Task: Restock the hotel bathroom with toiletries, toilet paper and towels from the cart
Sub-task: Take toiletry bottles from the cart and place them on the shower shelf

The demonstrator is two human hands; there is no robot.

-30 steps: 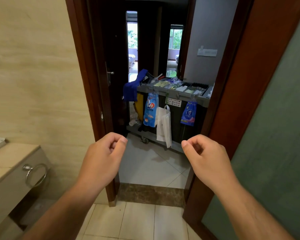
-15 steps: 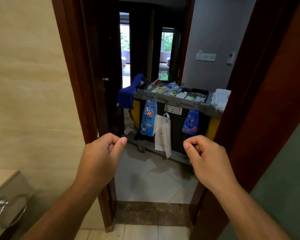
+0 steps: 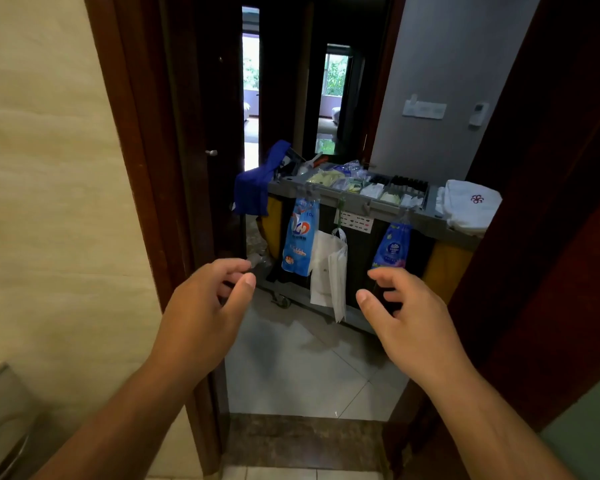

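Both fists are uncurling as the cart (image 3: 347, 202) is drawing nearer: left hand (image 3: 205, 306) and right hand (image 3: 406, 313) are hovering open, empty. Folded towels (image 3: 468, 206) are sitting on its right end, probably soft and light; scooping beneath the stack looks best.

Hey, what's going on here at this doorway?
A person stands in the bathroom doorway facing a housekeeping cart parked just outside. The left hand and right hand are both raised in front, fingers loosely curled, holding nothing. On the cart's top sit trays of small toiletries, with folded white towels at its right end and a blue cloth draped over its left end. Two blue packets and a white bag hang from its front. Nothing from the cart is in hand yet.
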